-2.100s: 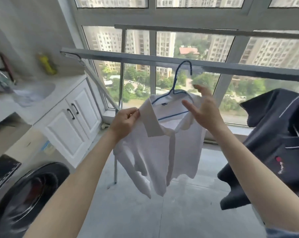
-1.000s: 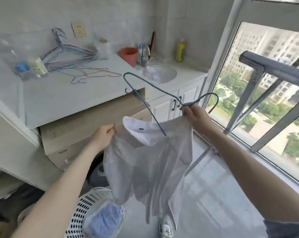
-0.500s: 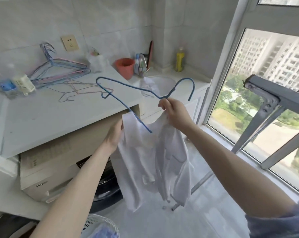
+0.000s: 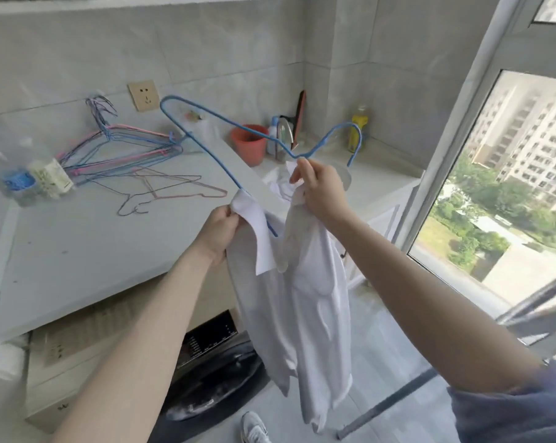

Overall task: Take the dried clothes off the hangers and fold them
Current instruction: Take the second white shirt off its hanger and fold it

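Head view, crumpled white shirt (image 4: 302, 298), blue hanger (image 4: 206, 152)

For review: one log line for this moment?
left hand pinches white shirt | right hand grips blue hanger | hanger partly out

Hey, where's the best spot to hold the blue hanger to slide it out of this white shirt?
Grip the blue hanger at its neck, just below the hook, coming from the right, where the right hand pinches it. One shoulder loop stands clear above the collar held by the left hand; the rest runs inside the white shirt, so the neck probably steers it best.
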